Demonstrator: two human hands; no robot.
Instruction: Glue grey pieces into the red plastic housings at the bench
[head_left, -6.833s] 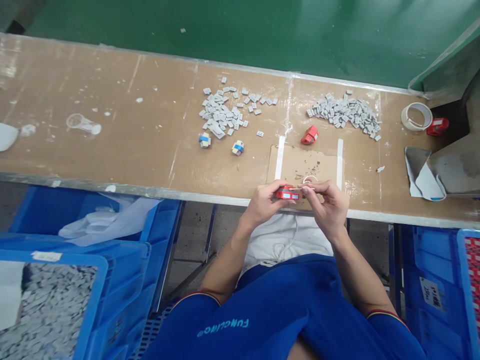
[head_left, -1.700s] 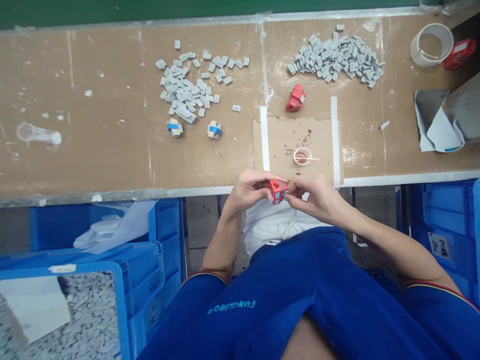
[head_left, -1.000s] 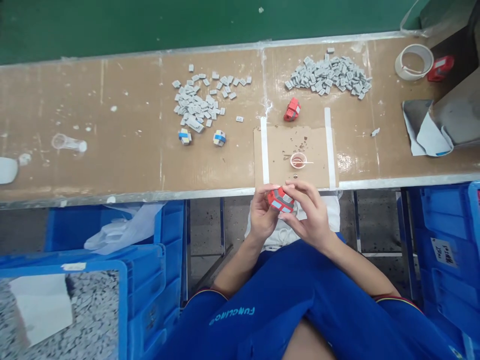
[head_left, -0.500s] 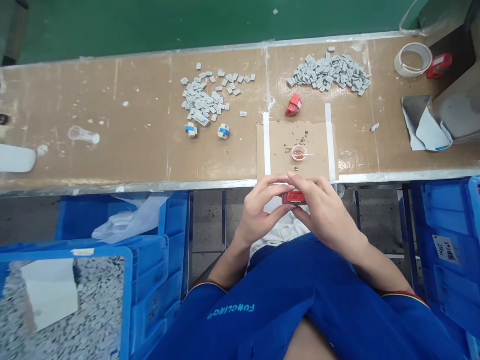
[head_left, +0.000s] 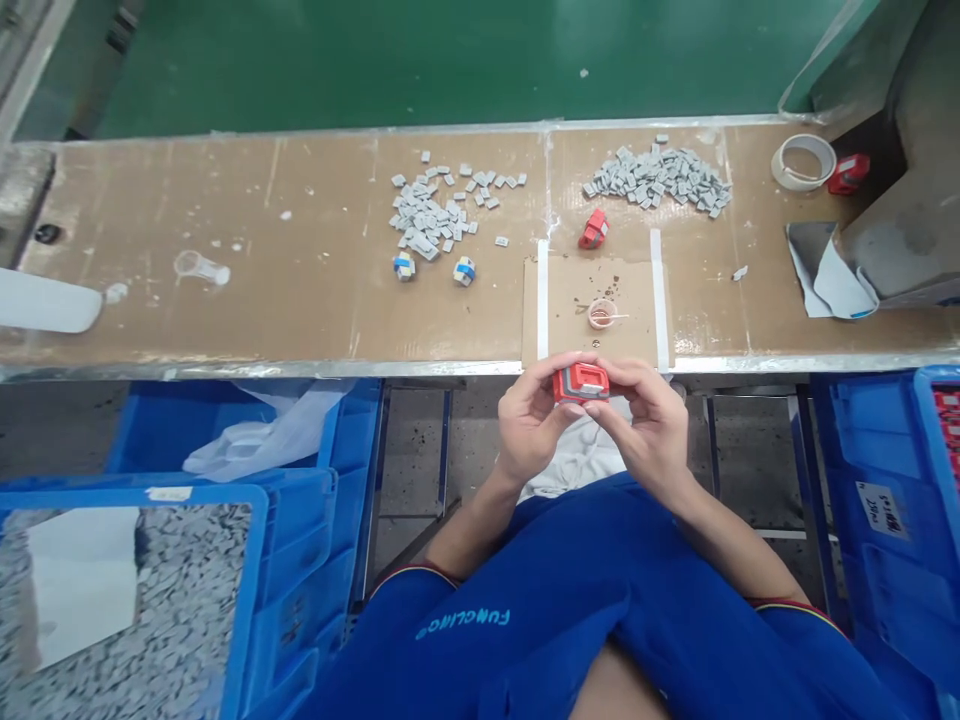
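At the far left, below the bench, a blue plastic crate (head_left: 255,590) is heaped with small grey pieces (head_left: 150,625), and a white paper sheet (head_left: 82,585) lies on top of them. Behind it, a crumpled white plastic bag (head_left: 262,445) rests on a second blue plastic crate (head_left: 172,425).

Up on the long workbench topped with brown cardboard (head_left: 315,330) lie a long white plastic object (head_left: 45,300), a clear plastic scoop (head_left: 201,267) and a scattered pile of small grey rectangular pieces (head_left: 427,215). Just below that pile sit 2 small cubes banded in blue and yellow (head_left: 463,271).

The person's left hand (head_left: 534,425) is curled, its fingers closed around a red block with grey panels (head_left: 581,383), which is held just past the bench's front edge. The right hand (head_left: 645,425) is curled too, its fingertips pressed against the block's other side.

Straight ahead, a second red block (head_left: 593,229) sits above a taped cardboard sheet (head_left: 559,300) carrying a small clear cup with a thin stick (head_left: 601,313). Further right are a denser pile of grey pieces (head_left: 656,178), a white tape roll (head_left: 804,162), a small red block (head_left: 849,174) and a folded grey-and-white sheet (head_left: 829,270). A labelled blue plastic crate (head_left: 881,530) sits below.
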